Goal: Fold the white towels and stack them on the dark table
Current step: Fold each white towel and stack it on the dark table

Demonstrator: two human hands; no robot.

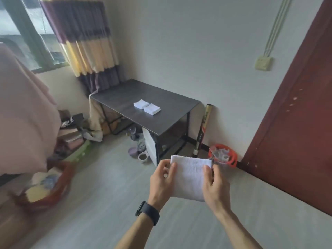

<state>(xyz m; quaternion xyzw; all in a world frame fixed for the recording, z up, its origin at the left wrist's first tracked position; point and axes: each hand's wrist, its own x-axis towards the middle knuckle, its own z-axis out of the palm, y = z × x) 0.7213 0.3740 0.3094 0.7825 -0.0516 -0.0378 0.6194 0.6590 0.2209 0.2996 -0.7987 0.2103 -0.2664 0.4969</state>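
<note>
A folded white towel (189,177) hangs in the air in front of me, above the floor. My left hand (161,180) pinches its left edge, thumb on top. My right hand (214,186) pinches its right edge. The dark table (125,99) stands against the far wall, some way ahead. Two folded white towels lie on it side by side, one on the left (141,104) and one on the right (152,109).
A dark red door (296,132) stands at the right. An orange basket (223,157) and a tall tube (203,130) sit by the wall next to the table. Shoes (139,150) lie under it. A red basket (45,184) and a pink cloth (23,114) are at left.
</note>
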